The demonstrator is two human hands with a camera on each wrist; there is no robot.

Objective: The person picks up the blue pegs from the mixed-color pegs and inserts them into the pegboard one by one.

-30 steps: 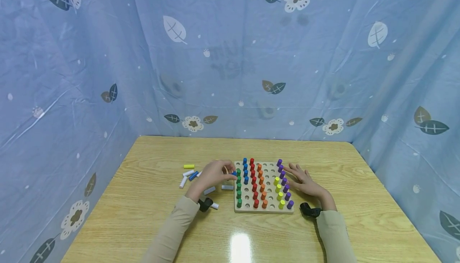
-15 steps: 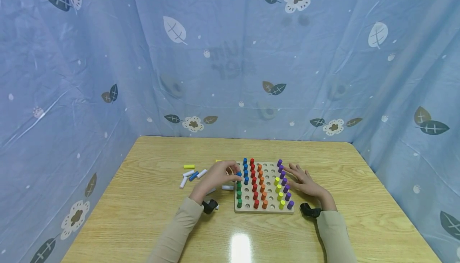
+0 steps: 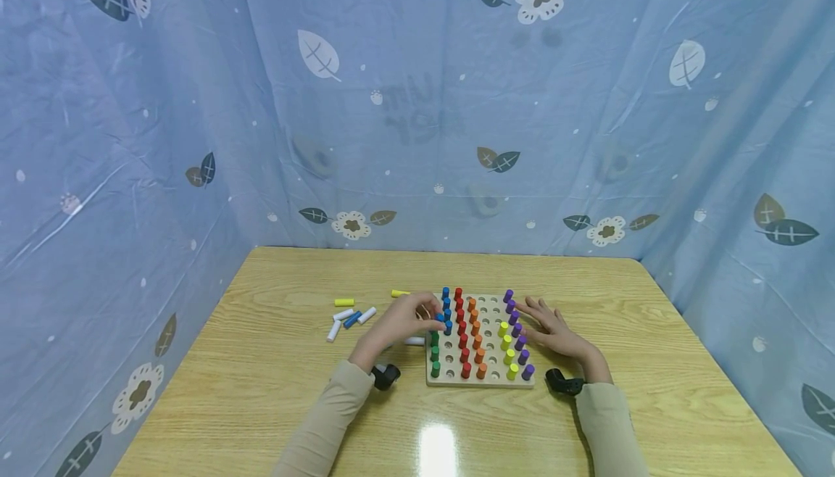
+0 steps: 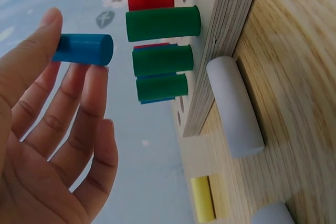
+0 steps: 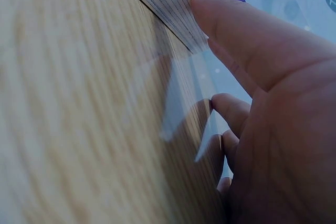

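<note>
Plainly, the left hand [image 3: 398, 321] pinches a blue peg [image 4: 84, 49] between thumb and fingertips — upright, lower end jutting free above the pegboard [image 3: 458, 382].

No words or numbers can be read for sure. On the blue curtain [image 3: 417, 165], near the middle, some dim gray marks [image 3: 417, 96] look like letters in two rows, one row above the other. They are too faint and blurry to make out.

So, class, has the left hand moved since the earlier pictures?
Yes, the left hand has moved further right over the wooden pegboard in the head view.
</note>
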